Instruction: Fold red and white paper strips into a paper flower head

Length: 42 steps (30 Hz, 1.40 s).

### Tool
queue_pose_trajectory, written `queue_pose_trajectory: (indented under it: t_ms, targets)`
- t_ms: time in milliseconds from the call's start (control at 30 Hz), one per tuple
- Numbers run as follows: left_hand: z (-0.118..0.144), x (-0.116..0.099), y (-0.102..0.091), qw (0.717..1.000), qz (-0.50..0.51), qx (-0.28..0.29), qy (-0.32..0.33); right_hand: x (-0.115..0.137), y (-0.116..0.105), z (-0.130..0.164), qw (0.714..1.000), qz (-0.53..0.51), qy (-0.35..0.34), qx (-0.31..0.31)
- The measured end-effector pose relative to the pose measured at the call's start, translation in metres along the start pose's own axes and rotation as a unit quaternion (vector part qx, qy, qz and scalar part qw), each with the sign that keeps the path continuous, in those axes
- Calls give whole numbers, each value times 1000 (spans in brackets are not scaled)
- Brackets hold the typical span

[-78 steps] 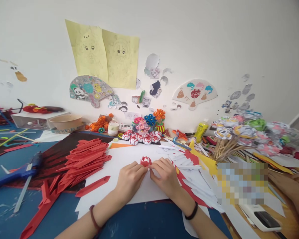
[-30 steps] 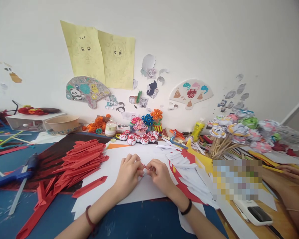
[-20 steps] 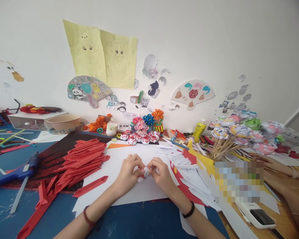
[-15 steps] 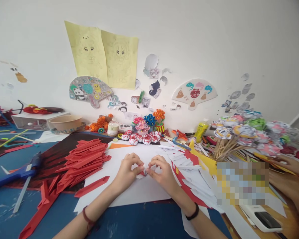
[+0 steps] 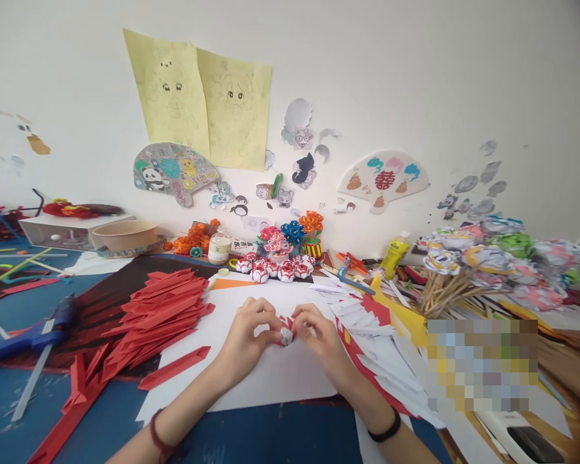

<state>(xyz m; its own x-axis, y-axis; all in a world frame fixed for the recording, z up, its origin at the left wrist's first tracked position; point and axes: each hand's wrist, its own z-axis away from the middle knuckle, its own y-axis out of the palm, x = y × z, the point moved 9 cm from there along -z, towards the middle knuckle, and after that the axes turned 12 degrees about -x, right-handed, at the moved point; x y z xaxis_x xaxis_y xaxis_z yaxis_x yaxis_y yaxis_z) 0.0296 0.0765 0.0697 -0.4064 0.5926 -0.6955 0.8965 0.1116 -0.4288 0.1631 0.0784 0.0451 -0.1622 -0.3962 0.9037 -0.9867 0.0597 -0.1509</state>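
Observation:
Over a white paper sheet [image 5: 251,393], a small red-and-white folded paper flower [image 5: 286,336] is between my two hands. My left hand [image 5: 252,330] pinches it from the left side. My right hand [image 5: 319,336] closes its fingertips on the flower's right side, and the thumb is partly hidden. Beyond the hands sits a row of similar red-and-white paper flowers [image 5: 286,270]. Left of the sheet is a pile of folded red paper strips [image 5: 162,312]. To the right lie folded white paper strips [image 5: 374,345].
A blue glue gun [image 5: 53,332] lies at the left. A beige bowl [image 5: 125,235], a jar [image 5: 219,249] and a yellow bottle [image 5: 395,256] stand near the wall. Paper flowers on sticks [image 5: 483,258] fill the right side. Another person's arm [image 5: 570,354] reaches in there.
The flower has turned and shows more of its red and white folds between my fingers. My right hand has shifted slightly right and down. The other person's hand is now mostly hidden.

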Motion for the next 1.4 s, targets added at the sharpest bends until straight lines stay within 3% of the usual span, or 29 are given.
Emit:
queue_pose_trajectory:
  t_ms: [67,167,267,333,433,600,900,1133,1400]
  targets:
    - [0,-8,-6,999,35,2,27,-7,-5,0,993,-80,83,-14]
    - [4,-21,-9,995,65,21,72,-12,12,10,956,-200,200,79]
    - [7,-31,-11,992,62,38,107,-6,29,23,922,-243,233,193]
    - [7,-34,-11,990,53,52,117,-5,32,25,918,-238,229,219]
    - [3,-32,-15,991,52,59,106,-6,28,19,928,-238,214,193]
    - [-7,-18,-28,998,24,10,53,-7,25,14,929,-253,216,162]
    - [3,-22,-10,995,-33,80,60,-7,34,20,927,-237,225,184]
    - [8,-21,-2,989,-92,74,91,-15,32,22,928,-219,244,176]
    - [8,-20,-1,992,-67,82,75,-21,32,23,930,-205,244,183]
